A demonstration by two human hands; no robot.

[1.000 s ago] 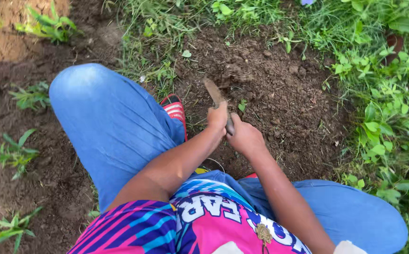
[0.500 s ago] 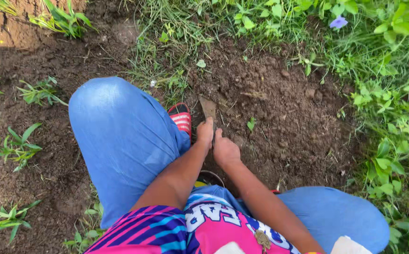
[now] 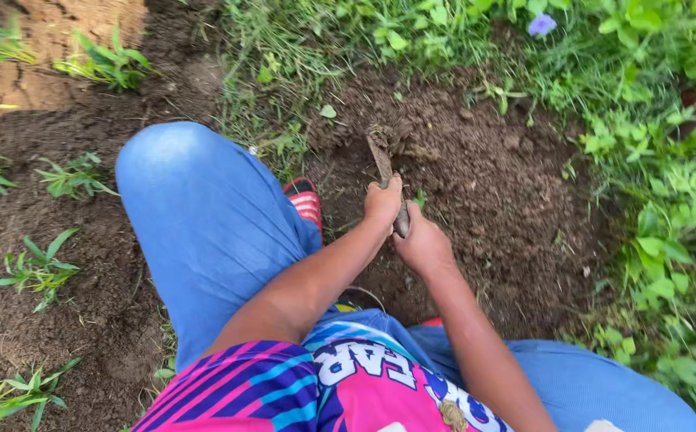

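In the head view, the person squats over a patch of loose dark soil (image 3: 484, 184) in the middle of the frame, blue-trousered knees spread to the left and lower right. Both hands are closed around one small digging tool (image 3: 386, 172): the left hand (image 3: 383, 202) wraps the handle higher up, nearer the blade, and the right hand (image 3: 422, 244) grips just below it, the two touching. The tool points away toward the upper middle of the frame, and its soil-caked blade end lies against the crumbled earth beside a small clump of roots or grass.

A second ago the tool was raised at a slant with its blade clear of the ground; half a second ago the hands had drawn in close to the body with the blade low. Now the arms are stretched further out and the blade rests further up the frame, at the far part of the bare patch. I judge this as a fresh stroke landing beyond the earlier ones, so the worked soil is being extended toward the grass (image 3: 300, 48) at the upper edge.

A red sandal (image 3: 306, 202) shows just left of the hands. Leafy weeds (image 3: 668, 232) line the right side, and a pale purple flower (image 3: 542, 24) sits at the upper right.
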